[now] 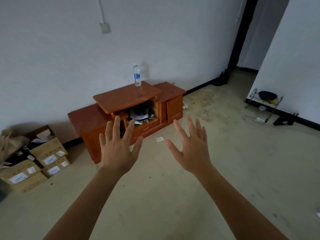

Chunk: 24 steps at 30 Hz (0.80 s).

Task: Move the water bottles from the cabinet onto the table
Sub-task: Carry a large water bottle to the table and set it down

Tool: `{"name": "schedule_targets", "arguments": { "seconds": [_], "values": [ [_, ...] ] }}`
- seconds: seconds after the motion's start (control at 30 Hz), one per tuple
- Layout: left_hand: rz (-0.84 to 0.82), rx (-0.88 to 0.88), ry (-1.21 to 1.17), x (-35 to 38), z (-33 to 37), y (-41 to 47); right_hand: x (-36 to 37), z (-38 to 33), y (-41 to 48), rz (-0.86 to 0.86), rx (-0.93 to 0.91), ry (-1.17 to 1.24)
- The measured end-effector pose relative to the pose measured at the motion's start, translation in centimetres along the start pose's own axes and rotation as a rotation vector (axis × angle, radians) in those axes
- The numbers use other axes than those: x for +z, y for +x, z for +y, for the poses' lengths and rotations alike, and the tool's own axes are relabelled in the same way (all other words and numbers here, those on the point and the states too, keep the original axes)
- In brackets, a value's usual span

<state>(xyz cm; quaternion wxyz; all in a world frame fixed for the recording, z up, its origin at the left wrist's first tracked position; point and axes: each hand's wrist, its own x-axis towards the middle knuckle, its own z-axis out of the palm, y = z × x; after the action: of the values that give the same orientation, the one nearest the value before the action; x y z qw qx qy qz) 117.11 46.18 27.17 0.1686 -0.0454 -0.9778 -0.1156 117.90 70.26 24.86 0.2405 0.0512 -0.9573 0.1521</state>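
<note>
Both hands are up in front of the camera and neither holds anything. The left hand [117, 149] and right hand [192, 149] show their backs, fingers [116, 125] straight and fanned wide, touching nothing.

And there's the target: one bottle [137, 76] with a blue label, standing upright on the raised top of the cabinet [86, 118], at its far edge, close to the wall [155, 32]. Its long axis is vertical, cap up. It lies far beyond the hands, well apart from both, on a line that runs between them and leans a little towards the left hand. So the left looks marginally better placed, though either could take it. I'd call this the approach, with no reach begun.

The open middle bay of the cabinet holds dark clutter and papers, and I can't tell if more bottles hide in there. The small door at the right end stands ajar.

No worktop for the drop-off shows in this view. Stacked boxes [46, 153] sit on the floor [225, 170] at near left, and a wire rack [263, 101] stands far right.
</note>
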Motion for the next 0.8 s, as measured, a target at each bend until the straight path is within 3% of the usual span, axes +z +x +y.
{"name": "schedule_targets", "arguments": {
  "seconds": [0.27,0.43,0.6,0.8],
  "values": [
    [-0.061,-0.013,0.013,5.2,-4.0,20.7,9.0,2.4,18.8,-0.02,0.025,-0.005],
    [-0.132,-0.015,0.046,12.4,-5.1,31.2,17.2,6.8,28.2,-0.065,0.062,0.017],
    [-0.187,-0.05,0.077,20.5,-5.1,46.2,26.0,12.7,42.8,-0.078,0.07,0.056],
    [-0.171,-0.114,0.05,23.8,-5.6,62.5,30.7,16.4,61.0,-0.073,0.054,0.067]
  ]
}}
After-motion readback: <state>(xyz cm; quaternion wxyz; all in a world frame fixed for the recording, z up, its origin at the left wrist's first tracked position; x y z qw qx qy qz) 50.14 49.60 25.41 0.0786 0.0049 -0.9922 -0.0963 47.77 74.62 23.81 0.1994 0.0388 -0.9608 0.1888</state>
